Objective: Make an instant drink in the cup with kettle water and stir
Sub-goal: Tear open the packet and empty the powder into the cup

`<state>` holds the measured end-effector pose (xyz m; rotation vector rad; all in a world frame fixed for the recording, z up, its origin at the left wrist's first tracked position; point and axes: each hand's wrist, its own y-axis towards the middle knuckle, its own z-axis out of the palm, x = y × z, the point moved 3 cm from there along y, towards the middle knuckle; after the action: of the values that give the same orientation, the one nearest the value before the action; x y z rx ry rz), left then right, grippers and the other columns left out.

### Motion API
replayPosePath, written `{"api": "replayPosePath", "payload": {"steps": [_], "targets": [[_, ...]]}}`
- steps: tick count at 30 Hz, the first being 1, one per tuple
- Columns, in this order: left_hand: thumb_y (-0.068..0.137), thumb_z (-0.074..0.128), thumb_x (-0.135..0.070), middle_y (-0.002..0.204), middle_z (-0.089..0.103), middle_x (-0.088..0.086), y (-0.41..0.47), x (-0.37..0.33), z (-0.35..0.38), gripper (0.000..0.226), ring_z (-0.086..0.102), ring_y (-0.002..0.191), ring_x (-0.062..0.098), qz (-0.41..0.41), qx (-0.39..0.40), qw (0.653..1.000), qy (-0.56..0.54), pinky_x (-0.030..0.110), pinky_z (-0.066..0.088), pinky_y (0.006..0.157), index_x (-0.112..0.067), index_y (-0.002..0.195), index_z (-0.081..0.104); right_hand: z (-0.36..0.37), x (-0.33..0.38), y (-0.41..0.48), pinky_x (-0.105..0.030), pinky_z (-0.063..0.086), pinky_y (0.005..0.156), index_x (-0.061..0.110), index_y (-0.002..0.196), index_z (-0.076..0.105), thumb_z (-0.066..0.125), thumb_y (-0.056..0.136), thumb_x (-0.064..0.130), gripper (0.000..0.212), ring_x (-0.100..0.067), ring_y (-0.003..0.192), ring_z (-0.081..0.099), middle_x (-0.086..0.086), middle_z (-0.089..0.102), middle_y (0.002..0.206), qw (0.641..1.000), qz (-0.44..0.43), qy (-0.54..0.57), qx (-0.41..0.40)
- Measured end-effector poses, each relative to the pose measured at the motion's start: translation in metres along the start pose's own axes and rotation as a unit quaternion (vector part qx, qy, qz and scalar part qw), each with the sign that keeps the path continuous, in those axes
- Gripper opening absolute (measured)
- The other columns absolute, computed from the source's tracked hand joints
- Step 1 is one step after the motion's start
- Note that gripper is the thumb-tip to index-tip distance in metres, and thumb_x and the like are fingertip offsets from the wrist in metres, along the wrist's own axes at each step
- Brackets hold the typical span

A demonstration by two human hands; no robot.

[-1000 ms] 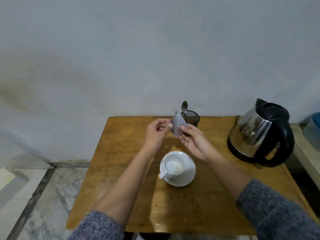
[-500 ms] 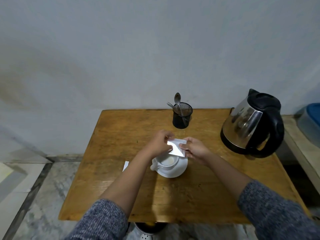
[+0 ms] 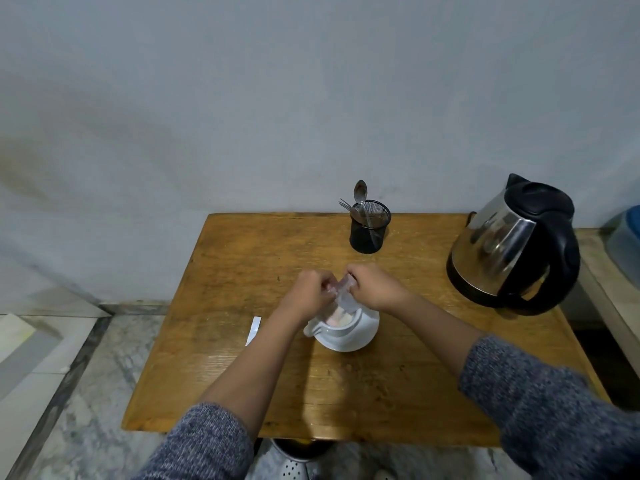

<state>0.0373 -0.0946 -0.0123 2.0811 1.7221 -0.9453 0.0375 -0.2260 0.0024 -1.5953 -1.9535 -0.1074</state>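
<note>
A white cup point(image 3: 346, 325) stands on a white saucer point(image 3: 360, 341) in the middle of the wooden table point(image 3: 381, 393). Both hands hold a small pale sachet point(image 3: 344, 296) tilted over the cup's mouth. My left hand point(image 3: 308, 294) pinches its left side and my right hand point(image 3: 375, 289) pinches its top right. Pale powder shows inside the cup. A steel kettle point(image 3: 512, 244) with a black handle and lid stands at the table's right.
A black mesh holder point(image 3: 370, 226) with a spoon point(image 3: 361, 195) and a fork stands at the table's back edge by the wall. A torn white strip point(image 3: 254, 330) lies left of the cup. A blue object point(image 3: 623, 244) sits on a ledge at far right.
Both hands brought the sachet down from chest height to the cup and tipped it over the mouth. A torn strip now lies on the table to the left.
</note>
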Motion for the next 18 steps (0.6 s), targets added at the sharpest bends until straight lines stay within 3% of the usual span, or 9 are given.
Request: {"api": "replayPosePath", "payload": {"steps": [5,7,10,14,18], "targets": [[0.084,0.060,-0.007,0.081,0.061,0.007,-0.007,0.007,-0.003,0.013,0.052,0.075,0.017,-0.002,-0.006,0.999,-0.040,0.024,0.040,0.063,-0.006,0.089,0.072,-0.003,0.022,-0.006,-0.034,0.039,0.062,0.012,0.111,0.054,0.048,0.091,0.010,0.021,-0.029,0.089,0.058,-0.011,0.059,0.106,0.989,-0.063,-0.134,0.030],[0.084,0.062,-0.007,0.080,0.061,0.006,-0.009,0.010,-0.006,0.014,0.052,0.074,0.015,-0.006,-0.016,0.998,-0.059,0.019,0.038,0.059,-0.003,0.091,0.073,-0.003,0.025,-0.005,-0.033,0.038,0.060,0.013,0.113,0.055,0.049,0.091,0.010,0.023,-0.030,0.090,0.059,-0.011,0.060,0.107,0.988,-0.066,-0.138,0.030],[0.083,0.063,-0.007,0.076,0.062,0.007,-0.011,0.015,-0.006,0.011,0.051,0.070,0.014,-0.019,-0.033,0.994,-0.100,0.023,0.040,0.061,-0.003,0.087,0.073,-0.009,0.027,-0.004,-0.032,0.041,0.063,0.013,0.113,0.058,0.057,0.090,0.017,0.024,-0.028,0.089,0.060,-0.009,0.061,0.104,0.992,-0.055,-0.108,0.030],[0.081,0.066,-0.008,0.071,0.063,0.004,-0.016,0.020,-0.002,0.010,0.052,0.063,0.008,-0.038,-0.066,0.985,-0.152,0.008,0.039,0.056,-0.002,0.085,0.074,-0.011,0.025,-0.002,-0.037,0.046,0.063,0.010,0.091,0.063,0.060,0.087,0.011,0.005,-0.027,0.079,0.059,-0.008,0.058,0.090,0.990,-0.045,-0.131,0.031],[0.080,0.067,-0.009,0.089,0.072,0.013,-0.019,0.019,0.002,0.016,0.060,0.081,0.017,-0.047,-0.085,0.982,-0.162,0.029,0.049,0.075,-0.002,0.093,0.073,-0.010,0.022,-0.001,-0.040,0.052,0.071,0.006,0.089,0.067,0.059,0.088,0.008,0.008,-0.030,0.085,0.063,-0.009,0.061,0.092,0.992,-0.036,-0.118,0.017]]}}
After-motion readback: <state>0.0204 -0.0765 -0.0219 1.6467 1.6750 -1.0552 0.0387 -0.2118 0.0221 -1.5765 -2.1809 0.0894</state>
